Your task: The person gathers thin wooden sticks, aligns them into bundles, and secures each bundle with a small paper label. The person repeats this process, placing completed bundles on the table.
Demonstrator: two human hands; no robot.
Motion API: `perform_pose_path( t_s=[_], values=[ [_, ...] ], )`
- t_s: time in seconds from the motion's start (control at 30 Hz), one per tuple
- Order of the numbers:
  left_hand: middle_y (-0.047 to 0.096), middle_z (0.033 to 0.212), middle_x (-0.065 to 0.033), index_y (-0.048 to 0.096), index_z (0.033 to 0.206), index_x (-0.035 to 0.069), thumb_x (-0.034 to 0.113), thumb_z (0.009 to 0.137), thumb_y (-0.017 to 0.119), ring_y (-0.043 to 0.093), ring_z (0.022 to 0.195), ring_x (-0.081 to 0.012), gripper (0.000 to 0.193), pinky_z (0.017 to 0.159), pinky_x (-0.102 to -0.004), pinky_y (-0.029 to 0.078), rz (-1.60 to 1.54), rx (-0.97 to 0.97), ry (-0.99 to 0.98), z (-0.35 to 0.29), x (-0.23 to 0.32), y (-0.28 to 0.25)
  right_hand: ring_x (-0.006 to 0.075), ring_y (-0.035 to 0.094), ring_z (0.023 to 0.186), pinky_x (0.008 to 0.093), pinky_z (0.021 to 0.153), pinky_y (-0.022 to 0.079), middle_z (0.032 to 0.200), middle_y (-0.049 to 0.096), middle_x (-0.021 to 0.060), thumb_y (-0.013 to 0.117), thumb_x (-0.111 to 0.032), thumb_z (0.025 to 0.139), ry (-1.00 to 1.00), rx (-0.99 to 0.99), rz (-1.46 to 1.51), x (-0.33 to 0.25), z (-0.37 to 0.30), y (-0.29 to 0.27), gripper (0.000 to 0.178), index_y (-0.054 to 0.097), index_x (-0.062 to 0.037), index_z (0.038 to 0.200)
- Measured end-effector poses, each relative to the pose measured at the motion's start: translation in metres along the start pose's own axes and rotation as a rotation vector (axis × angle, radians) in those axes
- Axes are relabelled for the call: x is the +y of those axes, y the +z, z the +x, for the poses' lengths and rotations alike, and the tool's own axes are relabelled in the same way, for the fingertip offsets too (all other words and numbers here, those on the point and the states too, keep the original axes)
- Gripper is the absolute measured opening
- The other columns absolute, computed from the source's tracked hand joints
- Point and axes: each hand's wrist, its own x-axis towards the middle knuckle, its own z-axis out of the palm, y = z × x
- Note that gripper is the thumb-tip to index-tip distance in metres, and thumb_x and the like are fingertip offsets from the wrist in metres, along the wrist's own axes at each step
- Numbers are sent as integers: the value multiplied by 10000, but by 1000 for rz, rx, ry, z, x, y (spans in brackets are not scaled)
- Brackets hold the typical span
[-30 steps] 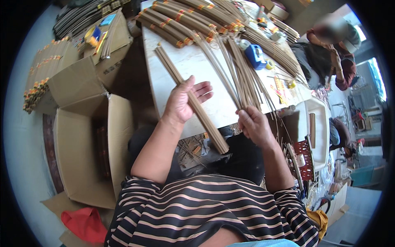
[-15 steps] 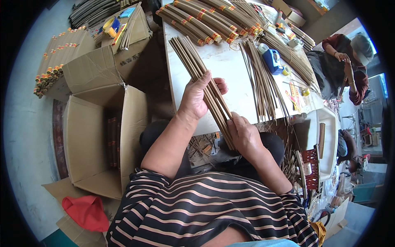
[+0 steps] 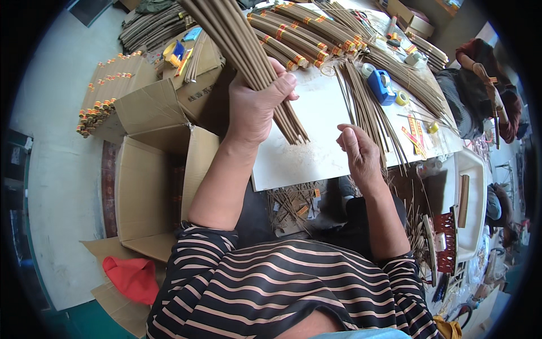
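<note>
Slantwise over the left edge of the table [image 3: 302, 166] hangs a stick bundle [image 3: 241, 46], gripped by the left hand [image 3: 254, 110], near end pointing rightward; the right hand [image 3: 361, 153], half curled, contents unclear, is nearer the table's loose sticks [image 3: 370, 107].

Two bare hands [image 3: 251, 113] [image 3: 364, 155], one held bundle of thin brown sticks [image 3: 243, 56], one white-topped table [image 3: 324, 161], one blue tape dispenser [image 3: 381, 89], one open cardboard box [image 3: 141, 186] at left, one red cloth [image 3: 131, 279]
</note>
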Motion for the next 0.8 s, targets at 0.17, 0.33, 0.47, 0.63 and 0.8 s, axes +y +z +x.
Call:
perform_pose_path(
  t_s=[0.17,0.33,0.47,0.63,0.8],
  values=[
    [571,739,-54,545,880,18,6,786,642,599,645,-151,135,634,-281,513,144,11,-33,4,-33,3,102,521,728,244,682,443,750,573,43,472,-337,940,14,-40,114,19,15,-1,387,593,20,1026],
    [564,723,-28,540,853,16,36,804,645,564,647,-99,117,603,-241,487,255,-9,-1,4,-35,12,93,548,728,228,677,460,750,594,38,499,-300,933,73,-87,143,37,23,2,334,608,9,995],
    [563,713,-17,548,833,28,57,812,648,546,635,-82,106,600,-229,479,320,-15,-30,-1,-46,11,99,566,752,229,696,468,787,606,55,507,-274,931,113,-120,178,46,25,0,311,604,12,1005],
    [532,718,-40,526,800,19,-11,812,618,525,607,-123,97,568,-260,472,312,91,-87,2,-51,27,151,578,910,261,796,464,996,617,77,567,-177,887,-47,-40,176,53,27,4,246,588,-14,1070],
    [454,737,-17,473,897,42,-6,844,552,467,625,-125,107,581,-275,434,23,-12,-250,-10,-39,15,201,536,999,329,843,443,1078,555,161,664,-371,795,-66,-410,465,48,24,22,563,491,-21,1202]
  ],
)
